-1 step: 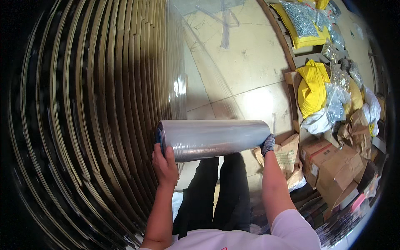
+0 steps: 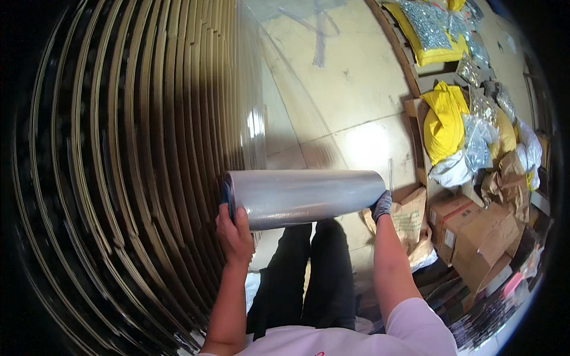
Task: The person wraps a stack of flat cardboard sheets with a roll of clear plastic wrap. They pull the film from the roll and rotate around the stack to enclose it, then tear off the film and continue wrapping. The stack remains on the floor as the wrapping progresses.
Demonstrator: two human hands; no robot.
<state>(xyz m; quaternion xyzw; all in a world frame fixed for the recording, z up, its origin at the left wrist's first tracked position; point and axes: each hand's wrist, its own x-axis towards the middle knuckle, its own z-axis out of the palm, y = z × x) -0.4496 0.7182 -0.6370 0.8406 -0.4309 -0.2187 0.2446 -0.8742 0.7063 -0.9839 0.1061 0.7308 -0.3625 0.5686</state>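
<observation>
A wide roll of clear stretch film [image 2: 309, 196] lies level across in front of my body, held at both ends. My left hand [image 2: 235, 236] is bare and grips the roll's left end, thumb on the near side. At the opposite end my right hand [image 2: 382, 206], in a grey glove, is closed round the roll's edge; part of its fingers is hidden. A sheet of thin film [image 2: 300, 107] runs from the roll toward the far end of a tall stack of cardboard sheets [image 2: 178, 113] on my left. Film covers the stack's right side.
On the right, a wooden pallet [image 2: 417, 108] carries yellow sacks [image 2: 446, 127] and clear bags of small metal parts [image 2: 424, 26]. Nearer are an opened cardboard box [image 2: 484, 237] and a brown paper sack [image 2: 409, 222]. Loose film strips [image 2: 319, 44] lie on the tiled floor [image 2: 368, 77].
</observation>
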